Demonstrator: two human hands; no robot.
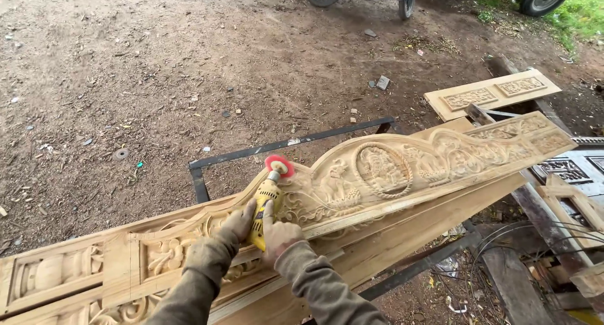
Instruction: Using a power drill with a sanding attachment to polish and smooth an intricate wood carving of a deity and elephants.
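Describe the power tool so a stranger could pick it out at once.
Find the long carved wooden panel lying across the dirt yard. At its arched top edge, the left hand and right hand clasp a yellow handheld sander, the only thing here tipped with a red disc.

Both arms reach forward and upward from the bottom edge of the view, in dusty, greyish-brown long sleeves that cover the wrists. The forearms converge, so the two hands meet close together. The left hand is curled, knuckles up, fingers wrapped in a grip. The right hand sits just beside it, touching, also closed in a grip, its index finger stretched forward. Both are coated in pale dust.
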